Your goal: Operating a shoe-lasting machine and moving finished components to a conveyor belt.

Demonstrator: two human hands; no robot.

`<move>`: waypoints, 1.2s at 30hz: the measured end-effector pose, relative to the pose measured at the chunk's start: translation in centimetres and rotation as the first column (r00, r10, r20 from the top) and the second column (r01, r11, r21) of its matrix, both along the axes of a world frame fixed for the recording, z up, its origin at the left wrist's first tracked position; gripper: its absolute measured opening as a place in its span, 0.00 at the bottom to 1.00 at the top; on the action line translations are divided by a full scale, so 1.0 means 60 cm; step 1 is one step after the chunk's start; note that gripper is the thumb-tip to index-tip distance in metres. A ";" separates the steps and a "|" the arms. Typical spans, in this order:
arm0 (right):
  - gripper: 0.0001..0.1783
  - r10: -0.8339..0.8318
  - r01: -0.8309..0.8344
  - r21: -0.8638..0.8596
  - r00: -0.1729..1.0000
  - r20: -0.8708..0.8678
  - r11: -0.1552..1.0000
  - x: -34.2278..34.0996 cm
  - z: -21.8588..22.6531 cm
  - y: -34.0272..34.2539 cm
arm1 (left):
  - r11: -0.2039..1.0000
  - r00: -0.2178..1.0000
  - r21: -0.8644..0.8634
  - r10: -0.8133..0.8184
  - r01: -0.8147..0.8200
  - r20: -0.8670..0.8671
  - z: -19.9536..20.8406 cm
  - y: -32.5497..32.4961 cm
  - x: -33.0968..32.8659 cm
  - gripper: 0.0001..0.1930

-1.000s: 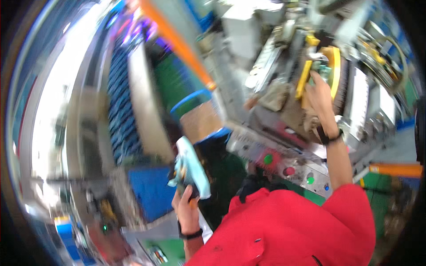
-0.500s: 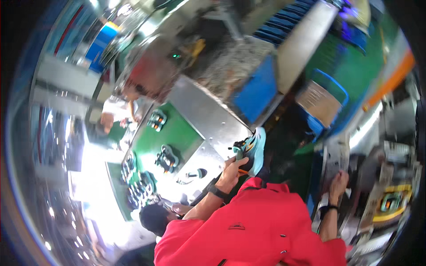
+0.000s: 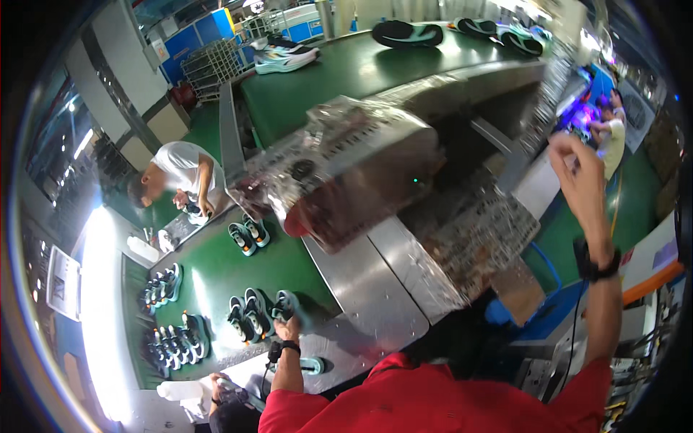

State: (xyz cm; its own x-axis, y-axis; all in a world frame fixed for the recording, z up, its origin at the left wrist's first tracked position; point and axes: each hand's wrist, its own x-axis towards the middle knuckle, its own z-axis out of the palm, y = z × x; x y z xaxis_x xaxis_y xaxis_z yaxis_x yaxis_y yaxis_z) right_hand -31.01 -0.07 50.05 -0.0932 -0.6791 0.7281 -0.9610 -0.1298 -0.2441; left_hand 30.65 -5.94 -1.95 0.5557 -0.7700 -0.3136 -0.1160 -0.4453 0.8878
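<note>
My left hand [image 3: 287, 329] grips the heel end of a dark and teal sports shoe [image 3: 286, 303] on the green conveyor belt [image 3: 209, 267]. Directly left of that shoe stand two similar shoes [image 3: 250, 312], side by side. My right hand [image 3: 580, 177] is raised at the right, its fingers curled in toward the thumb, with nothing visible in them. Near my left wrist a flat pale-teal shoe part [image 3: 310, 365] lies on the metal edge of the belt; my forearm partly hides it.
Farther along the belt stand a pair of shoes [image 3: 249, 234] and rows of several more [image 3: 177, 340]. A plastic-wrapped machine [image 3: 361, 166] rises ahead. Beyond it runs an upper belt with shoes [image 3: 408, 34]. A co-worker in white [image 3: 184, 169] sits left; another person's hand [image 3: 216, 386] shows at lower left.
My left hand has carried the shoe from beside the metal edge left onto the green belt. My right hand has risen from low at the right. The view has turned and lifted.
</note>
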 end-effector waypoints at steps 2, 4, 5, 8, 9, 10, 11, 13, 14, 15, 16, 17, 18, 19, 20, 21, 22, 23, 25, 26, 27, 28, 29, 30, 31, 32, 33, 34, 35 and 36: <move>0.13 0.057 -0.051 0.083 0.996 -0.071 0.995 0.034 0.072 -0.145 | 0.999 0.876 0.014 -0.044 0.042 0.480 -0.048 -0.046 0.011 0.30; 0.17 0.198 -0.175 0.149 0.967 -0.158 0.973 0.066 0.105 -0.299 | 0.975 0.851 0.184 -0.200 0.124 0.486 -0.057 -0.079 0.006 0.41; 0.19 0.195 -0.139 0.223 0.947 -0.257 0.965 0.113 0.131 -0.366 | 0.952 0.882 0.301 -0.191 0.059 0.432 -0.073 -0.078 0.015 0.44; 0.25 0.315 -0.201 0.353 0.900 -0.301 0.914 0.179 0.146 -0.576 | 0.957 0.796 0.264 -0.069 -0.116 0.601 -0.063 -0.088 -0.013 0.46; 0.30 0.314 -0.179 0.445 0.916 -0.251 0.878 0.202 0.143 -0.643 | 0.942 0.814 0.304 -0.066 -0.140 0.577 -0.055 -0.092 -0.023 0.45; 0.33 0.327 -0.190 0.470 0.917 -0.229 0.862 0.230 0.140 -0.701 | 0.944 0.820 0.296 -0.054 -0.143 0.569 -0.038 -0.088 -0.029 0.45; 0.37 0.347 -0.210 0.497 0.916 -0.203 0.842 0.257 0.130 -0.759 | 0.945 0.824 0.289 -0.037 -0.156 0.565 -0.025 -0.083 -0.033 0.44; 0.39 0.381 -0.258 0.512 0.912 -0.149 0.819 0.293 0.106 -0.850 | 0.950 0.828 0.269 -0.018 -0.161 0.561 -0.020 -0.080 -0.032 0.44; 0.42 0.374 -0.282 0.507 0.923 -0.087 0.814 0.302 0.091 -0.892 | 0.965 0.821 0.227 -0.020 -0.134 0.571 -0.016 -0.077 -0.031 0.43; 0.42 0.381 -0.281 0.428 0.909 -0.168 0.859 0.300 0.081 -0.929 | 0.971 0.813 0.200 -0.008 -0.134 0.582 -0.012 -0.086 -0.040 0.42; 0.39 0.363 -0.227 0.483 0.908 -0.208 0.846 0.328 0.075 -0.943 | 0.978 0.803 0.160 0.010 -0.131 0.596 -0.009 -0.083 -0.036 0.41; 0.37 0.333 -0.157 0.523 0.906 -0.261 0.838 0.343 0.085 -0.949 | 0.987 0.796 0.109 0.025 -0.114 0.605 -0.005 -0.086 -0.037 0.41; 0.30 0.382 -0.232 0.451 0.882 -0.276 0.862 0.331 0.071 -0.985 | 0.985 0.799 0.119 0.028 -0.124 0.600 -0.003 -0.085 -0.036 0.41; 0.27 0.425 -0.325 0.436 0.893 -0.151 0.839 0.340 0.059 -0.987 | 0.987 0.808 0.115 0.023 -0.112 0.588 -0.002 -0.086 -0.032 0.41; 0.27 0.383 -0.280 0.487 0.916 -0.123 0.827 0.344 0.057 -0.985 | 0.990 0.817 0.107 0.015 -0.093 0.576 0.001 -0.088 -0.029 0.40; 0.27 0.330 -0.230 0.533 0.939 -0.099 0.814 0.344 0.057 -0.982 | 0.988 0.831 0.121 0.011 -0.094 0.555 0.004 -0.086 -0.024 0.40; 0.27 0.302 -0.203 0.522 0.947 -0.110 0.829 0.343 0.062 -0.975 | 0.988 0.837 0.126 0.001 -0.084 0.547 0.004 -0.092 -0.024 0.39; 0.30 0.274 -0.195 0.515 0.958 -0.082 0.834 0.338 0.058 -0.972 | 0.989 0.841 0.134 -0.017 -0.067 0.541 0.006 -0.092 -0.021 0.39; 0.37 0.195 -0.153 0.481 0.980 -0.038 0.863 0.315 0.070 -0.950 | 0.989 0.864 0.139 -0.022 -0.057 0.503 0.012 -0.096 -0.027 0.39; 0.39 0.178 -0.131 0.463 0.982 -0.059 0.876 0.320 0.072 -0.925 | 0.980 0.877 0.190 -0.037 -0.062 0.479 0.008 -0.094 -0.024 0.40; 0.42 0.164 -0.114 0.444 0.983 -0.076 0.889 0.334 0.070 -0.894 | 0.968 0.887 0.240 -0.049 -0.071 0.459 -0.004 -0.086 -0.012 0.41; 0.43 0.217 -0.164 0.386 0.971 -0.099 0.908 0.338 0.084 -0.852 | 0.986 0.859 0.165 -0.095 0.013 0.504 -0.042 -0.061 0.017 0.43; 0.44 0.257 -0.203 0.333 0.958 -0.129 0.921 0.328 0.092 -0.808 | 0.989 0.823 0.096 -0.144 0.109 0.550 -0.038 -0.073 0.023 0.46; 0.44 0.253 -0.211 0.271 0.959 -0.129 0.939 0.311 0.104 -0.765 | 0.982 0.788 0.170 -0.169 0.083 0.592 -0.034 -0.077 0.019 0.48; 0.44 0.213 -0.180 0.208 0.966 -0.148 0.961 0.266 0.124 -0.711 | 0.968 0.753 0.233 -0.217 0.087 0.620 0.016 -0.098 -0.025 0.51; 0.41 0.201 -0.175 0.212 0.973 -0.112 0.962 0.246 0.145 -0.648 | 0.980 0.662 0.179 -0.192 0.087 0.725 0.054 -0.098 -0.051 0.48; 0.38 0.291 -0.279 0.195 0.956 -0.035 0.940 0.218 0.159 -0.591 | 0.989 0.560 0.121 -0.149 0.088 0.815 0.087 -0.094 -0.074 0.46; 0.37 0.358 -0.359 0.222 0.932 0.047 0.906 0.210 0.179 -0.509 | 0.961 0.666 -0.033 -0.164 0.273 0.728 0.115 -0.089 -0.096 0.41; 0.37 0.425 -0.444 0.241 0.896 0.130 0.863 0.206 0.194 -0.428 | 0.884 0.749 -0.201 -0.215 0.422 0.627 0.145 -0.076 -0.119 0.37; 0.35 0.432 -0.449 0.195 0.893 0.128 0.872 0.167 0.188 -0.366 | 0.792 0.800 -0.178 -0.526 0.584 0.288 0.230 -0.076 -0.170 0.33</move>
